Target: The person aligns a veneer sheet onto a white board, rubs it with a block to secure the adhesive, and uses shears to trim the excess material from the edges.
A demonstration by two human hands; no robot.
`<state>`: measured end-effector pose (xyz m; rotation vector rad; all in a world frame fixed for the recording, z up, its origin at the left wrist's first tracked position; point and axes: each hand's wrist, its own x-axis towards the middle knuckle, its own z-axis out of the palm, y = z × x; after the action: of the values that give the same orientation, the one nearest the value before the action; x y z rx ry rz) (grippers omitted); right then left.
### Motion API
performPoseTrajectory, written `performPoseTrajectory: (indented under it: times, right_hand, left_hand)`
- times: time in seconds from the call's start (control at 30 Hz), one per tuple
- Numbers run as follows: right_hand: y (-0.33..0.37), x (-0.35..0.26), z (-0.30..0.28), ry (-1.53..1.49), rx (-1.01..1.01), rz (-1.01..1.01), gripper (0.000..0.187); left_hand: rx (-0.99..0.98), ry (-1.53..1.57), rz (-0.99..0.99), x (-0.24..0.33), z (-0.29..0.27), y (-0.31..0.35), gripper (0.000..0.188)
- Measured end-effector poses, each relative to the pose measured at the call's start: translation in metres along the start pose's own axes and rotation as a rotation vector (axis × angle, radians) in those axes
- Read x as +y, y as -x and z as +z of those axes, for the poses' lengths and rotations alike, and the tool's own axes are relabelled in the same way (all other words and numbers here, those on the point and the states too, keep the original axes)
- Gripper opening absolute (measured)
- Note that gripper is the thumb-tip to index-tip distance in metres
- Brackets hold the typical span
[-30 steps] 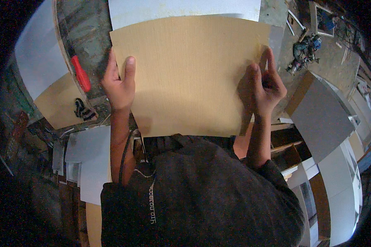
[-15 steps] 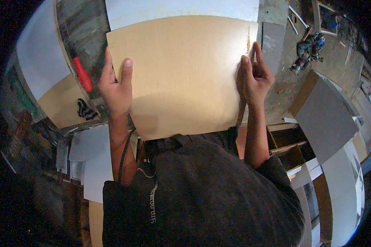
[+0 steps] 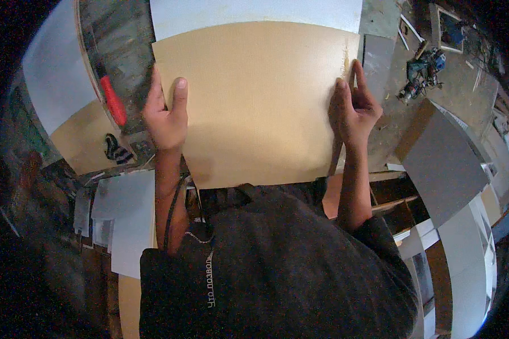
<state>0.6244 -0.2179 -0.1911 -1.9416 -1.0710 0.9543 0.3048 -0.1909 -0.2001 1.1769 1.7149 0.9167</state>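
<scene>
A light wood-coloured panel lies between my two hands, its near edge close to my torso. My left hand grips its left edge, thumb on the face and fingers along the side. On the right edge, my right hand holds it with the thumb over the face and the index finger stretched up the side. Beside the right fingertips, a rough, chipped streak marks the surface. A white panel meets the far edge; I cannot tell whether the two are joined. The panel's underside is hidden.
To the left are a red-handled tool, a white-and-tan board and a dark striped cloth item. At right lie a corded power tool, a grey panel and an open wooden frame. Several pale boards surround my body.
The panel and both hands have shifted slightly to the right in the view. My grip on both edges stays the same.
</scene>
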Motion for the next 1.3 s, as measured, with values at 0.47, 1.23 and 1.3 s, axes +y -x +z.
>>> performPoseTrajectory:
  times: [0.47,1.23,1.3]
  right_hand:
    - [0.007,-0.006,0.005,-0.008,0.033,0.053,0.051]
    - [0.010,-0.008,0.007,0.094,0.064,0.069,0.048]
    - [0.010,-0.007,0.010,0.006,0.101,0.179,0.048]
  left_hand:
    - [-0.035,-0.218,-0.031,0.000,-0.010,-0.001,0.060]
    - [0.003,-0.054,-0.029,-0.001,-0.004,0.000,0.060]
    - [-0.012,-0.004,-0.081,0.001,-0.003,-0.003,0.060]
